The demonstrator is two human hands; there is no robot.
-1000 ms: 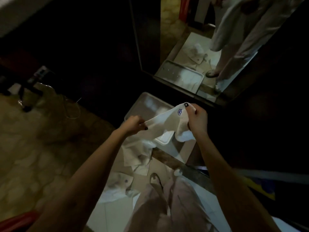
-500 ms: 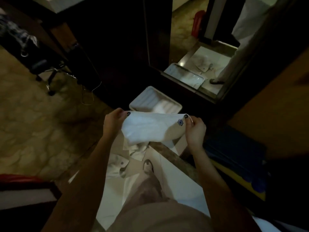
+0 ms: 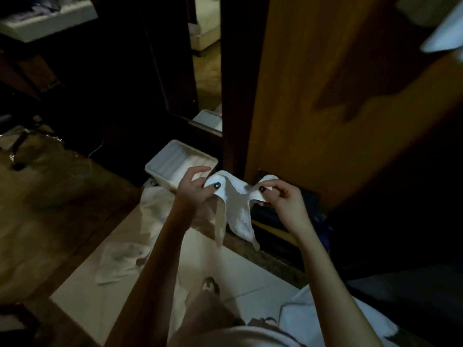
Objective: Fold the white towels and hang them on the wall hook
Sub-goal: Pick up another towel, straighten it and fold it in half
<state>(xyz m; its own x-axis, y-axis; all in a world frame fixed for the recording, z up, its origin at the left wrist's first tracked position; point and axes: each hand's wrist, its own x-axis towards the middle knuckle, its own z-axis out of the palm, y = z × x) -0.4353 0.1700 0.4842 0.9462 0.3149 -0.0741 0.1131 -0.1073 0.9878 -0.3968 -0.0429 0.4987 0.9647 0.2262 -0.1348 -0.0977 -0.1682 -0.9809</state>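
Through the head camera, my left hand [image 3: 193, 191] pinches one top corner of a small white cloth towel [image 3: 238, 209]. The thumb, which has a dark nail, presses on the front of the corner. The other fingers [image 3: 199, 169] are bent loosely above and behind it. My right hand [image 3: 284, 200] pinches the opposite top corner in the same way, with the thumb in front and its fingers [image 3: 288, 190] curled closer together. The two hands are near each other, so the upper edge of the towel sags between them.

The towel is in the air in front of me, at the level of my hands, just before the lower part of a brown wooden door [image 3: 325, 108]. It is not flat. It hangs down in two narrow tails: the left one is thinner and in shadow, the right one is broader and bright. Its lower tips hang over a dark stone threshold [image 3: 270, 259].

Just beyond my left hand, a white ribbed plastic basket [image 3: 160, 162] stands on the floor. More crumpled white towels [image 3: 120, 259] lie on the pale tiled floor [image 3: 95, 309], to the left of my left arm. A tall mirror [image 3: 208, 78] stands to the left of the door.
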